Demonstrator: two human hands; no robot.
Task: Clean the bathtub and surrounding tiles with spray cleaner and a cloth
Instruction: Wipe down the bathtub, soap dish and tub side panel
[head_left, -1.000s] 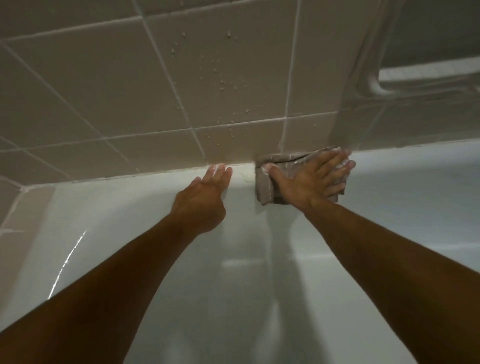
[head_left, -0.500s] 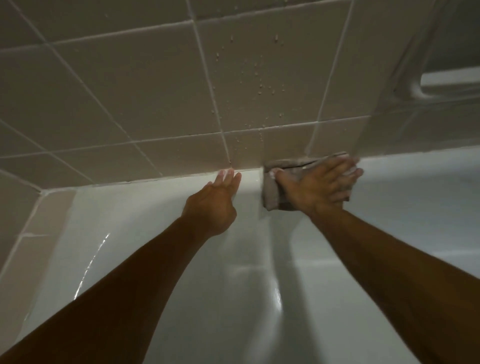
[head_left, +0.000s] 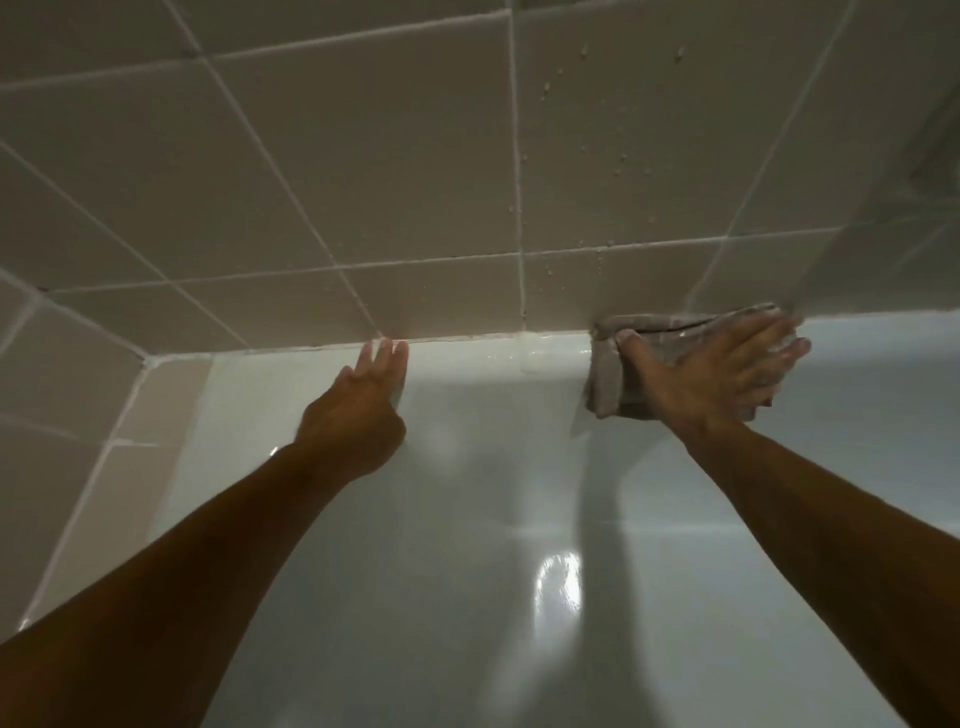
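Beige tiles (head_left: 363, 171) meet the white tub (head_left: 467, 519) along a caulked seam running from nine o'clock to three o'clock across your view. The cloth (head_left: 608, 374) lies flat on the tub rim right under that seam, at about two o'clock, its long axis along the seam. Your right hand (head_left: 711, 374) presses it there with fingers (head_left: 779, 353) straight and spread, thumb on the cloth's left part. The cloth sits directly beneath those fingers, so the next wipe will probably follow the seam, with a wet streak showing on the rim just left of the cloth.

Your left hand (head_left: 358, 415) is well apart from the cloth, at about eleven o'clock, fingers straight and close together, tips touching the rim at the seam; it holds nothing and looks to be bracing you. The right hand is plainly the nearer one.

Droplets (head_left: 618, 156) cling to the tiles above the cloth. No spray bottle is in view.
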